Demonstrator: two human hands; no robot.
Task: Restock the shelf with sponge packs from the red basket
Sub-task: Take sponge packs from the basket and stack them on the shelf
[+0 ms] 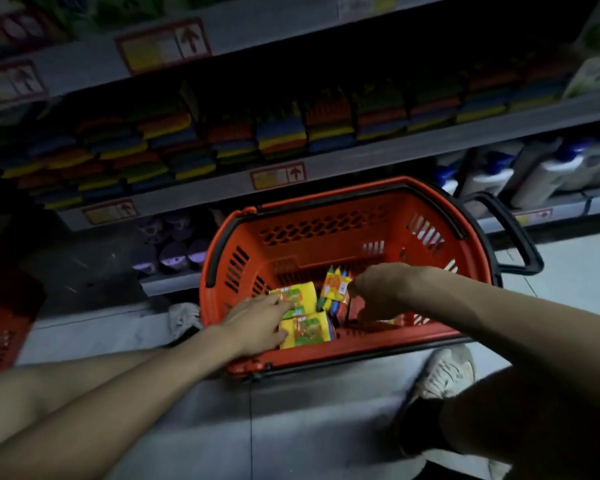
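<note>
Head view, sponge packs: three show inside the red plastic basket [326, 233]. Each is a wrapped bundle of coloured sponges with a yellow, orange and green printed front.
Upright sponge pack [336, 289]: stands on edge near the middle of the basket, with green, yellow, blue and red sponge ends showing.
Flat packs: the farther flat pack [300, 294] and the nearer flat pack [307, 329] lie label-up on the basket floor, touching each other, just left of the upright sponge pack.
Right hand [378, 292]: fingers curled, pinching the upright sponge pack by its upper right corner.
Left hand [257, 320]: fingers stretched out and laid on the farther flat pack, thumb against the nearer flat pack's left edge.
Basket: slotted walls, with a black handle [513, 233] swung out to the right. It stands on the grey tiled floor [309, 427] just before the shelving.
Shelf: the grey metal shelf [361, 157] above the basket carries dim rows of stacked sponge packs [187, 143] that fill most of its width.
Around: white bottles with blue caps [534, 174] to the right, purple round containers [174, 251] on the low shelf, a second red basket [0, 323] at the left edge, and a pale sneaker [444, 368] beside the basket.
In the way: both forearms cross the basket's near rim.
</note>
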